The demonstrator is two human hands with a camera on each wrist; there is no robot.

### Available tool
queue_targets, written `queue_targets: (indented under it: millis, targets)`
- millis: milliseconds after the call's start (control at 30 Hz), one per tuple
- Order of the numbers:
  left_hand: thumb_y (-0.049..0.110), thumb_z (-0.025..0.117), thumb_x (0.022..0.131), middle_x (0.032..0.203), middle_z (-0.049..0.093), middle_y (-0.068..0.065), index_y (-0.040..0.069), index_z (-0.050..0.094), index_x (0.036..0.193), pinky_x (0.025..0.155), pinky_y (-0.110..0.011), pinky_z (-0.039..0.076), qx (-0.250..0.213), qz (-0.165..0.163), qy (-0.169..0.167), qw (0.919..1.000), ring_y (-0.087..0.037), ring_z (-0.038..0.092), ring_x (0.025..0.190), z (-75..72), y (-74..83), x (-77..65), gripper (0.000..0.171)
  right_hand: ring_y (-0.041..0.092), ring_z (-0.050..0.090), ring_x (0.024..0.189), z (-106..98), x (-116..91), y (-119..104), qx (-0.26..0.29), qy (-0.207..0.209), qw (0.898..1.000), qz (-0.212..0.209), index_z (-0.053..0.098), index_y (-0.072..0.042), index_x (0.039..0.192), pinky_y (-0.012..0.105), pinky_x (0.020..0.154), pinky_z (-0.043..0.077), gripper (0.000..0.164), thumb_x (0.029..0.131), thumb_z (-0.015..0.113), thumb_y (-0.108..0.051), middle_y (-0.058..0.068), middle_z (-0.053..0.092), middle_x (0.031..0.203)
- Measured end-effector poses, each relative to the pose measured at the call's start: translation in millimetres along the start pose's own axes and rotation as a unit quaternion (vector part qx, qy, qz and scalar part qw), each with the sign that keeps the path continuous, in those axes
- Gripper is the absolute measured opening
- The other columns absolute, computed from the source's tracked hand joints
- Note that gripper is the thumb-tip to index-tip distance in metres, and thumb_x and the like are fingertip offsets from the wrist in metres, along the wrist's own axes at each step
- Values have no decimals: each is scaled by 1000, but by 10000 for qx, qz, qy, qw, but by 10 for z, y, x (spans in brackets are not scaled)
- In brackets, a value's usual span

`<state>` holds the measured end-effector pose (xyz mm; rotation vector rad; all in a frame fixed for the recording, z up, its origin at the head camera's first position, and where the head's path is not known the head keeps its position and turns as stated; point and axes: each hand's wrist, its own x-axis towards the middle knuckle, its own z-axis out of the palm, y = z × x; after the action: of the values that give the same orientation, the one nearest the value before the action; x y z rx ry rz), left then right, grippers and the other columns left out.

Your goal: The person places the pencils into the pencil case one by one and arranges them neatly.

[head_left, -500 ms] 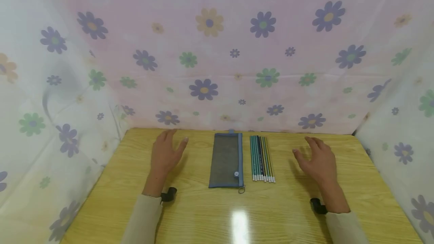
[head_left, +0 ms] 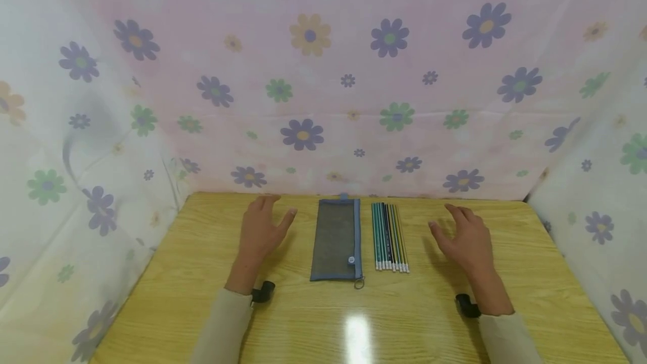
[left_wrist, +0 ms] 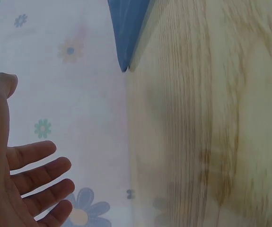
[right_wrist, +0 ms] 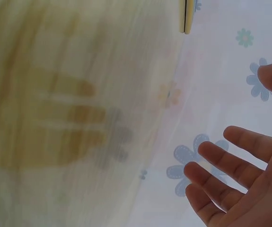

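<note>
A flat mesh zip pouch with blue edges lies on the table, a round tag and a ring at its near right corner. To its right is a row of several pencils, green, dark and yellow, with their eraser ends toward me. My left hand hovers left of the pouch, fingers loosely spread and nothing in it. Right of the pencils, my right hand is also bare, thumb apart from the fingers. A blue pouch corner shows in the left wrist view, and a yellow pencil at the top of the right wrist view.
The wooden table meets a flowered cloth at its back edge, and similar cloth hangs at both sides. Each wrist wears a small black camera mount. A light glares off the table's near middle.
My left hand has moved right, closer to the pouch. My right hand has shifted slightly left toward the pencils. Pouch and pencils stay in place.
</note>
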<state>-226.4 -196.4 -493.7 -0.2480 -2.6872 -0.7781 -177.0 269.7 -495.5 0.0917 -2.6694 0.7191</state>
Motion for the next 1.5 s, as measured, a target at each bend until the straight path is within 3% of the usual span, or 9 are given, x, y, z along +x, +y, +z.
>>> queue_targets:
  millis: [367, 667, 1000, 1333, 1500]
  targets:
    - [55, 64, 103, 135, 62, -18, 5, 62, 141, 103, -61, 46, 64, 282, -19, 9996, -43, 57, 124, 228, 213, -1, 63, 58, 58, 117, 70, 61, -86, 214, -40, 9997, -106, 63, 6, 139, 72, 92, 46, 53, 101, 68, -31, 35, 60, 135]
    - [53, 66, 102, 125, 64, -15, 5, 64, 138, 97, -56, 49, 81, 580, -151, 9982, -38, 58, 118, 367, 452, 1, 60, 54, 58, 120, 119, 86, -178, 275, -439, 9986, 79, 63, 6, 138, 70, 96, 47, 50, 100, 67, -26, 32, 61, 134]
    - [56, 64, 102, 124, 63, -14, 3, 63, 141, 95, -53, 51, 261, 814, -468, 9952, -35, 59, 113, 511, 674, -9, 66, 49, 60, 119, 239, 120, -278, 315, -699, 9969, 199, 64, 5, 137, 66, 97, 48, 47, 99, 66, -23, 28, 63, 132]
    - [59, 65, 101, 133, 64, -13, 7, 62, 143, 103, -52, 50, 547, 872, -893, 9907, -34, 61, 120, 609, 960, -21, 66, 44, 65, 104, 333, 157, -325, 406, -838, 9956, 130, 67, 3, 135, 61, 86, 54, 44, 98, 66, -21, 24, 67, 122]
    - [59, 68, 99, 134, 62, -13, 6, 60, 145, 101, -49, 52, 745, 973, -1118, 9861, -32, 62, 119, 674, 1059, -23, 70, 39, 67, 95, 366, 213, -355, 374, -975, 9945, 91, 68, 4, 132, 56, 79, 56, 44, 97, 69, -23, 22, 69, 113]
